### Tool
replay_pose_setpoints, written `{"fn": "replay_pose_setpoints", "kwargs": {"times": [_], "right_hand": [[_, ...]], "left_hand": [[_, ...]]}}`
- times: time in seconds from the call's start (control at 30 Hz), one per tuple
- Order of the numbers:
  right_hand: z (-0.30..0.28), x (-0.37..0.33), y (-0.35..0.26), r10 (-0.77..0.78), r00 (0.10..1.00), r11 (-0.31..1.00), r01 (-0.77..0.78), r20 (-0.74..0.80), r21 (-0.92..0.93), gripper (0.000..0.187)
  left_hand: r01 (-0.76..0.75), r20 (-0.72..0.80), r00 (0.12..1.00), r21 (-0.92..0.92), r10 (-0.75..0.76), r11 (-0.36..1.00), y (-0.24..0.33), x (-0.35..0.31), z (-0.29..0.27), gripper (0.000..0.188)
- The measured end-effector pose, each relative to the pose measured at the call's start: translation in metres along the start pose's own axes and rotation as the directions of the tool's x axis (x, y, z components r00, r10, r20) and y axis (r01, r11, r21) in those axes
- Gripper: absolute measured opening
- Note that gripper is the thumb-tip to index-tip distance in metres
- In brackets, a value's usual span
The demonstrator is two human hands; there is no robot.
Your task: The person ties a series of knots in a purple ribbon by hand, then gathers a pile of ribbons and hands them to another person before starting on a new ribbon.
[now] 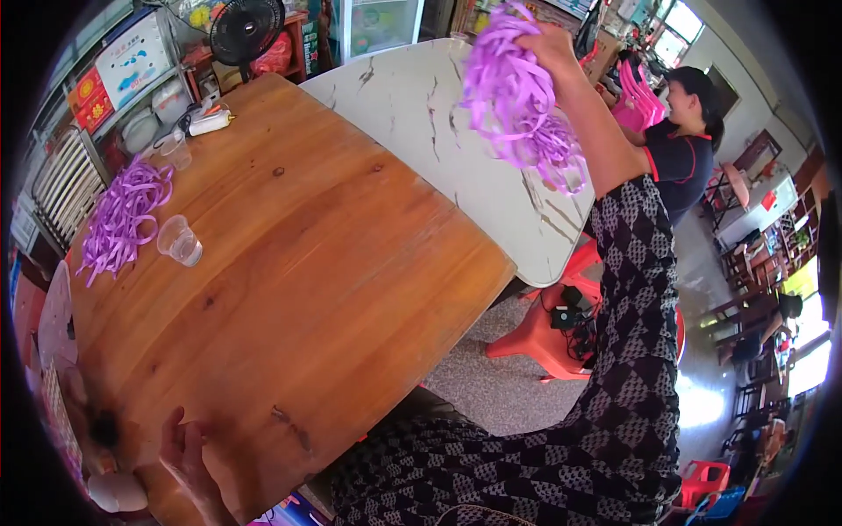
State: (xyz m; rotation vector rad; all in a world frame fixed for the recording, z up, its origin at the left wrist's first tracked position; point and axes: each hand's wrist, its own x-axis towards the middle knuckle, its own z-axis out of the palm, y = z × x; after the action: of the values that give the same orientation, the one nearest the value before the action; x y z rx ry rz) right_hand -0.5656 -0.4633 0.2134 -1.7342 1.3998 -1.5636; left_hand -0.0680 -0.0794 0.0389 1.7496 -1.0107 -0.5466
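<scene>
Raised over the white marbled table, my right hand (550,51) grips a thick bundle of purple ribbon (504,83). Its loops hang down below my fingers. More purple ribbon (559,153) shows just under my wrist; whether it belongs to the same bundle I cannot tell. Low at the left, my left hand (186,451) hovers by the near edge of the wooden table (289,237), its fingers a little curled and apart, holding nothing. Another heap of purple ribbon (127,215) lies on the wooden table's left side, near a clear plastic cup (180,241).
The white marbled table (395,105) adjoins the wooden one. A second clear cup (175,151) and a white bottle (210,121) stand at the far left. A red stool (539,342) bears black cables. Beyond my right arm is another person (684,149). A black fan (246,31) stands behind.
</scene>
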Motion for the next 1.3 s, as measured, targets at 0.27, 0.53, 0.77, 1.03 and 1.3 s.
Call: {"fn": "replay_pose_setpoints", "kwargs": {"times": [0.27, 0.53, 0.77, 1.03, 1.3], "right_hand": [[-0.037, 0.038, 0.186, -0.111, 0.986, 0.719, 0.165, 0.123, -0.676, 0.035], [0.022, -0.013, 0.219, 0.114, 0.855, 0.722, 0.279, 0.506, -0.633, 0.037], [0.022, -0.021, 0.188, -0.015, 0.877, 0.508, 0.421, 0.481, -0.751, 0.031], [0.011, -0.061, 0.153, -0.091, 0.850, 0.410, 0.506, 0.518, -0.759, 0.027], [0.045, -0.093, 0.079, -0.268, 0.761, 0.443, 0.642, 0.590, -0.626, 0.015]], "left_hand": [[0.014, -0.064, 0.998, -0.135, -0.023, 0.991, 0.021, 0.019, 0.019, 0.034], [-0.074, -0.246, 0.968, -0.093, 0.050, 0.993, 0.030, 0.105, -0.001, 0.033], [-0.128, -0.129, 0.932, 0.755, 0.338, 0.643, 0.001, 0.244, 0.004, 0.058], [-0.082, -0.066, 0.970, 0.818, 0.235, 0.569, -0.022, 0.348, 0.018, 0.074], [-0.488, 0.255, 0.860, 0.666, 0.442, 0.565, -0.065, 0.321, -0.003, 0.018]]}}
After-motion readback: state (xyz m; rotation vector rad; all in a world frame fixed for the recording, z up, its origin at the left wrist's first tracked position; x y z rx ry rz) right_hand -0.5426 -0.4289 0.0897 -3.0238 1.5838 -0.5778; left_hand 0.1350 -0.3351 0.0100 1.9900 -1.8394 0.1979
